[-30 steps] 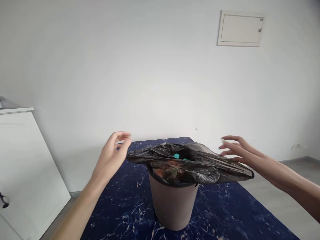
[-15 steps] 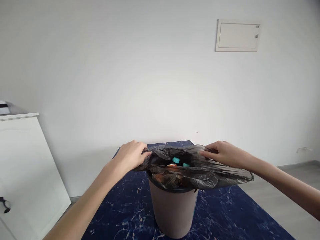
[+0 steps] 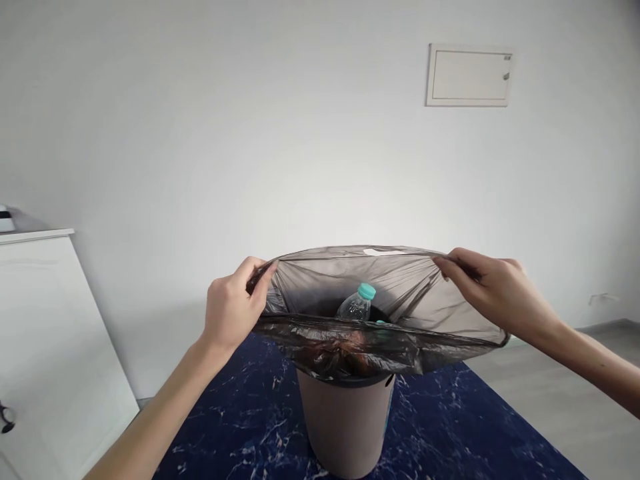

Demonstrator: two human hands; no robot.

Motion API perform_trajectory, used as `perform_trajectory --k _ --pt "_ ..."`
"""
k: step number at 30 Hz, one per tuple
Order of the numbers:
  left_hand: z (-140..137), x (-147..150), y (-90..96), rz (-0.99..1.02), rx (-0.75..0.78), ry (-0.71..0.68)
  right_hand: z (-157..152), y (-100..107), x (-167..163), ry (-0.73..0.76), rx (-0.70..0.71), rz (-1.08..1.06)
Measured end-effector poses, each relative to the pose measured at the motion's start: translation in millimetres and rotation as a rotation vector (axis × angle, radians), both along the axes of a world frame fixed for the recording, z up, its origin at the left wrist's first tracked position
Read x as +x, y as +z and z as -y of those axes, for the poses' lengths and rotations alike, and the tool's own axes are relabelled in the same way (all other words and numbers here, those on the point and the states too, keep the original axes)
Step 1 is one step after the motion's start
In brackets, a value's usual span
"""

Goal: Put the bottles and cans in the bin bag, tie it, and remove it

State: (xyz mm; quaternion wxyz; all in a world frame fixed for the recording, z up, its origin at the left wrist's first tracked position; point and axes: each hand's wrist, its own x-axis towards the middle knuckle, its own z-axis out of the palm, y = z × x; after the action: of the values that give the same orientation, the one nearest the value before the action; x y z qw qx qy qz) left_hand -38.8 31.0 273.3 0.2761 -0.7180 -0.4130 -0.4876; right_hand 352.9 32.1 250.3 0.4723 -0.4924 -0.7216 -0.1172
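Observation:
A thin black garbage bag (image 3: 350,343) lines the greyish trash can (image 3: 345,423), its mouth stretched wide above the rim. My left hand (image 3: 235,300) pinches the bag's edge at the left. On the right, my right hand (image 3: 495,290) grips the far edge between thumb and fingers. Inside stands a clear plastic bottle (image 3: 356,305) with a teal cap. Part of a second teal cap shows lower down beside it. Something orange shows blurrily through the bag's front; its kind is hidden.
The can stands on a dark blue marble-patterned table (image 3: 240,413). To the left is a white cabinet (image 3: 55,347) with a dark handle. A white wall (image 3: 225,133) rises behind, with a panel door (image 3: 469,75) at upper right. Grey floor (image 3: 575,387) shows at the right.
Both hands have moved apart and upward, pulling the bag's far edge up and its mouth wider. The clear bottle's neck now shows more. The can has stayed on the table.

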Motion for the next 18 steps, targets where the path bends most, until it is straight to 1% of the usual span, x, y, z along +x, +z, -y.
perform_trajectory --k 2,5,8,10,12,15,18 --pt "2.9 -3.9 -1.1 -0.021 0.125 -0.027 10.6 -2.2 2.0 -0.012 0.045 0.024" --pt "9.1 -12.6 -6.6 -0.070 0.238 -0.046 25.0 -10.6 7.0 -0.014 0.179 0.115" --pt "18.3 -24.5 -16.6 -0.115 0.278 -0.049 37.8 -20.2 13.4 0.022 0.332 0.245" --pt "25.1 -32.7 -24.1 -0.143 0.283 -0.054 45.8 -26.2 17.2 0.064 0.371 0.328" --pt "31.2 -39.9 -31.3 -0.191 0.276 -0.057 53.1 -32.6 20.3 0.100 0.313 0.381" --pt "37.2 -47.2 -40.2 -0.280 0.242 -0.060 60.9 -43.8 23.9 0.140 0.132 0.418" --pt "38.6 -51.0 -47.2 -0.338 0.183 -0.066 64.0 -55.2 26.4 0.153 0.002 0.431"
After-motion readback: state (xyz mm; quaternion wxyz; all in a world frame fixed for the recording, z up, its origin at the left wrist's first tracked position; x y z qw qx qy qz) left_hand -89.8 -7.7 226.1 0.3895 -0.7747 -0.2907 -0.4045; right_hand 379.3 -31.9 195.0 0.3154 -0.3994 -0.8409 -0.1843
